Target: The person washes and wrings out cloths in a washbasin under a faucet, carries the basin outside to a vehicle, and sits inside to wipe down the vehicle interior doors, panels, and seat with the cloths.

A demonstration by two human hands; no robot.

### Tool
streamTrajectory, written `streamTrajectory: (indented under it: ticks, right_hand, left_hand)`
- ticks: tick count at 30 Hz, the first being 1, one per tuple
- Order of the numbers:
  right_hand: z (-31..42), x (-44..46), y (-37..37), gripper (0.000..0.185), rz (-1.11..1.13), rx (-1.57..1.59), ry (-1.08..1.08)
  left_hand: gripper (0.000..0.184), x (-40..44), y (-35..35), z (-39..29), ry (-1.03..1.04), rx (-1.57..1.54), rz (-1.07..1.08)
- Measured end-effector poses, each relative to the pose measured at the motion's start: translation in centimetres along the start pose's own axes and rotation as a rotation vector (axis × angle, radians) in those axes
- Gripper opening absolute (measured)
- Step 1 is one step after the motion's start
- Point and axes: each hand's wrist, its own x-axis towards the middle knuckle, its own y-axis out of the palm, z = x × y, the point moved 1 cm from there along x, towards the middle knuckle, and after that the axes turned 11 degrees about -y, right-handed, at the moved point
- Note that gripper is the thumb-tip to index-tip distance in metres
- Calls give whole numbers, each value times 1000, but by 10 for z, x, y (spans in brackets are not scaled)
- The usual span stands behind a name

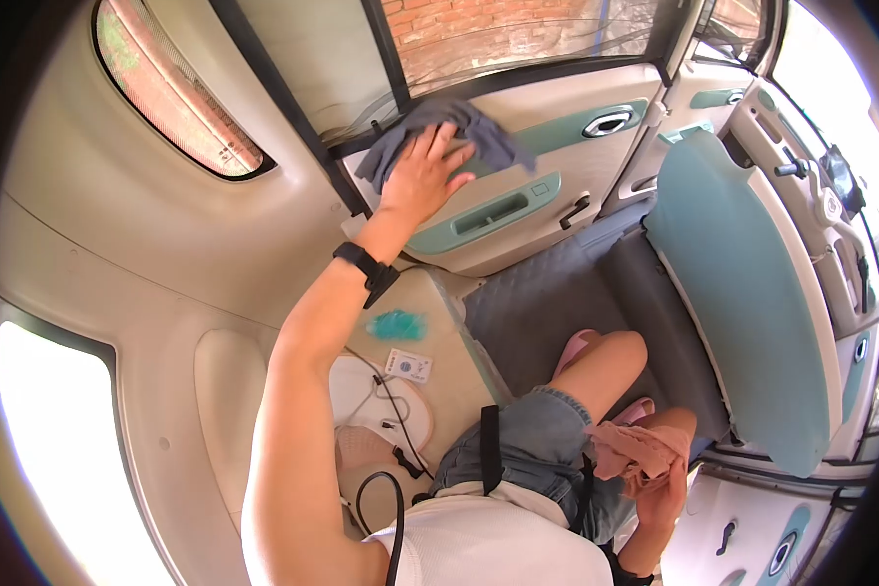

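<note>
Cloth [479, 127] lies between a spread-fingered left hand [422, 176] and the car door [591, 161], roughly lengthwise below the window [527, 44]; the right hand [662, 500] grips pink fabric [635, 451].

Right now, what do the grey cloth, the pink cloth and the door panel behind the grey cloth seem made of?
Grey cloth: matte, soft fabric, perhaps cotton or microfibre; it folds loosely under the left hand.
Pink cloth: thin, matte fabric, crumpled in the right hand; fibre unclear.
Door panel: probably moulded plastic with a low sheen; its smooth surface and rounded recessed pocket suggest this.
</note>
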Motion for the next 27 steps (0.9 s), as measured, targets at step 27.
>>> streamTrajectory:
  ticks: [27]
  right_hand:
    - [-7,-20,2,46,-106,-51,-45]
  left_hand:
    - [56,-117,-27,-27,-142,-285,240]
